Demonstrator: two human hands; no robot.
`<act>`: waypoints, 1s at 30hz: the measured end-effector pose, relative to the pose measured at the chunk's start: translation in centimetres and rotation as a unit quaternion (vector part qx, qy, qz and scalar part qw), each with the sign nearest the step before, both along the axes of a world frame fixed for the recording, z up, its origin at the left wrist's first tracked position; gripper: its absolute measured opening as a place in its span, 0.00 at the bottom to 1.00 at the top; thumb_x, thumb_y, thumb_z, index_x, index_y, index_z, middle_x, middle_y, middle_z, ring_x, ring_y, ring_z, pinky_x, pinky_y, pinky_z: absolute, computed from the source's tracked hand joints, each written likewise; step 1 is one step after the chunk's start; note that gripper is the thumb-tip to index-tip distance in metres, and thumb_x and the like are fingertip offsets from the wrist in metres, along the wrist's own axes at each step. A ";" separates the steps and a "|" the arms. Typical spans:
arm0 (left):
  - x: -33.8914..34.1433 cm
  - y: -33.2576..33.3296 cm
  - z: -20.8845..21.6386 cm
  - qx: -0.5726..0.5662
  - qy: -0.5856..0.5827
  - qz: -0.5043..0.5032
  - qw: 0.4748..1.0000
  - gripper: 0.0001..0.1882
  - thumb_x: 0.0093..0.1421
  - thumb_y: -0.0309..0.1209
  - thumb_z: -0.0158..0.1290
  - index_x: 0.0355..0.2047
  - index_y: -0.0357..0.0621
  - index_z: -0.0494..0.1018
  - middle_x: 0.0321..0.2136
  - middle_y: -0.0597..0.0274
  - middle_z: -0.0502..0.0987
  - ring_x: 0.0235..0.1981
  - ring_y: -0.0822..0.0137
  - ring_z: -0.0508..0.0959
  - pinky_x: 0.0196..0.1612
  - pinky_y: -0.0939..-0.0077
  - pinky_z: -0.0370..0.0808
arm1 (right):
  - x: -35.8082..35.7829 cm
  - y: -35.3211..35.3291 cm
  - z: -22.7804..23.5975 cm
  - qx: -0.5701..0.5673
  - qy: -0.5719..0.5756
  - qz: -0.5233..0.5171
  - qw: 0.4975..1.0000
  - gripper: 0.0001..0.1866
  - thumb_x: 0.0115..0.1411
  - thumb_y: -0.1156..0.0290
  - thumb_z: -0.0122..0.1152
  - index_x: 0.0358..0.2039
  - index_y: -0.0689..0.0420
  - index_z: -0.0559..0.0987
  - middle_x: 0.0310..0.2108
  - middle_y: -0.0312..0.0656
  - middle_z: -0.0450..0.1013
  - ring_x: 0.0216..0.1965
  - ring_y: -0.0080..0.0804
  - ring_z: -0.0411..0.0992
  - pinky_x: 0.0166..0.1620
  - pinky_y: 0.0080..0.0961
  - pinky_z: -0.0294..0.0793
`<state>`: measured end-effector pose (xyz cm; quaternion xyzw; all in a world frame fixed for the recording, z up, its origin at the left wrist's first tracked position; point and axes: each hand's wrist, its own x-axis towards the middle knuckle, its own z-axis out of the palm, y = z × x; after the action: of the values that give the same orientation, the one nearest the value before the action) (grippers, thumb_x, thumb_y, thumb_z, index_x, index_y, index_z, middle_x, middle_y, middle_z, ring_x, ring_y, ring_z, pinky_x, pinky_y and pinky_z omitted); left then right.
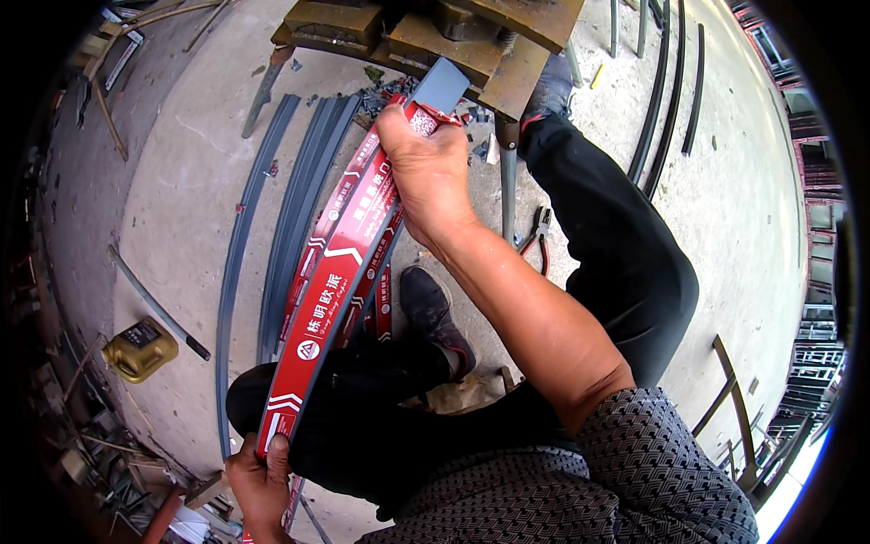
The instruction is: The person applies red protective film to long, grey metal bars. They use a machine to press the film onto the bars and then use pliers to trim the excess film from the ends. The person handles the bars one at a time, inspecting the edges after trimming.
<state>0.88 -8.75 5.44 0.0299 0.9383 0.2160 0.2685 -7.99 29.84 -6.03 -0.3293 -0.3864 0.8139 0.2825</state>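
Red film [313,335] covers the long strip [367,227] slanting across our left leg [362,390], its bare grey end [442,85] right by the brown metal press [535,41]; whether they touch, we cannot tell. That end could scrape or bend if it met the metal askew, and a slack lower grip could let the strip swing off line. Our right hand [430,177] is closed around the upper part, back upward, its forearm [535,317] reaching diagonally from the lower right. Our left hand [258,476] pinches the lower end, thumb on the face, fingers mostly hidden.
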 end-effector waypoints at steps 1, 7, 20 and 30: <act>0.3 0.1 -0.2 0.000 -0.005 0.001 1.000 0.27 0.72 0.51 0.56 0.30 0.36 0.75 0.12 0.68 0.69 0.13 0.77 0.68 0.18 0.76 0.63 | 0.0 0.0 0.0 0.005 0.003 0.001 1.000 0.08 0.63 0.74 0.63 0.27 0.58 0.75 0.23 0.32 0.74 0.21 0.19 0.70 0.27 0.26 0.74; 1.7 1.7 -0.6 -0.029 0.015 -0.009 0.999 0.25 0.73 0.48 0.56 0.30 0.37 0.75 0.12 0.67 0.69 0.14 0.76 0.68 0.19 0.75 0.63 | 0.1 0.3 -0.5 -0.028 0.019 0.006 0.999 0.07 0.61 0.74 0.64 0.28 0.57 0.74 0.22 0.31 0.73 0.20 0.18 0.69 0.26 0.25 0.73; 2.8 1.3 -1.9 -0.018 0.024 -0.022 0.999 0.25 0.73 0.47 0.56 0.28 0.36 0.74 0.12 0.63 0.72 0.14 0.74 0.72 0.19 0.74 0.66 | 0.2 0.5 0.0 -0.028 -0.009 0.001 1.000 0.09 0.61 0.73 0.65 0.36 0.60 0.73 0.25 0.35 0.75 0.21 0.22 0.72 0.26 0.27 0.76; 2.7 0.7 -2.4 -0.049 0.020 -0.036 0.998 0.25 0.72 0.49 0.57 0.29 0.37 0.74 0.14 0.60 0.74 0.15 0.69 0.76 0.21 0.71 0.70 | -0.2 0.4 0.7 -0.099 0.047 -0.018 0.994 0.07 0.59 0.81 0.63 0.29 0.60 0.73 0.22 0.35 0.72 0.15 0.24 0.71 0.18 0.28 0.74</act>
<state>3.56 -8.08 3.02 0.0548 0.9512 0.1589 0.2588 -8.16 30.25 -5.34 -0.3242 -0.2843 0.8575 0.2807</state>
